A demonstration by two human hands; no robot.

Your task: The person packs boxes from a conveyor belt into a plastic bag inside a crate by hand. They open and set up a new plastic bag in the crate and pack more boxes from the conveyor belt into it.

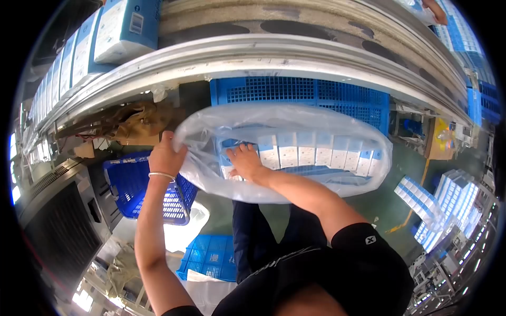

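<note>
A large clear plastic bag (295, 115) spreads its wide mouth in front of me, its rim folded outward. Inside it stands a row of white-and-blue boxes (305, 154), packed side by side. My left hand (167, 155) pinches the bag's rim at the left end. My right hand (245, 162) reaches into the bag and rests on the left end of the row, fingers apart. What lies beneath that palm is hidden.
Behind the bag is a blue mesh crate (300, 89), below a metal-edged conveyor (237, 55). More boxes (124, 31) line the conveyor's left. A dark blue basket (126, 184) sits left; stacked cartons (448, 203) stand right. Another person's hand (435, 11) shows at top right.
</note>
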